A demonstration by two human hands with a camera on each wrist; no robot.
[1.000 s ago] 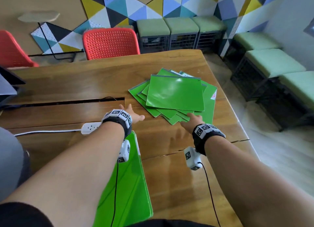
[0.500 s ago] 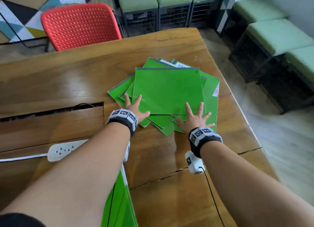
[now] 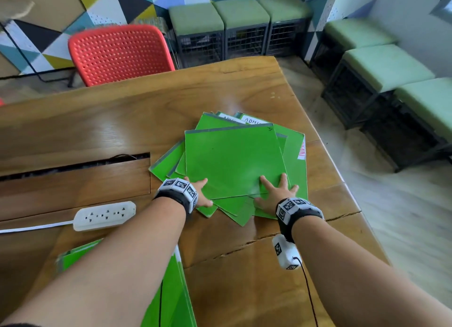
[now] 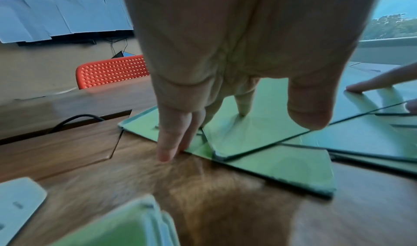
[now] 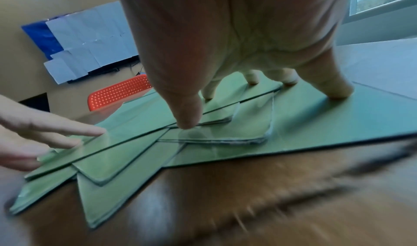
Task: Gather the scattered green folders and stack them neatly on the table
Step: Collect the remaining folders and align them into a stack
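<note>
Several green folders lie fanned in a loose pile on the right half of the wooden table. My left hand rests with spread straight fingers on the pile's near-left corner; its fingertips touch the folder edges. On the near-right corner my right hand presses flat, and its fingers stand spread on the folders. More green folders lie at the table's near edge under my left forearm.
A white power strip with its cord lies left of the pile, near a cable slot in the table. A red chair stands behind the table. Green-cushioned stools line the wall and right side. The table's right edge is close to the pile.
Both hands have moved forward from the bare table onto the near corners of the folder pile and now press on it. The head view has come closer.
</note>
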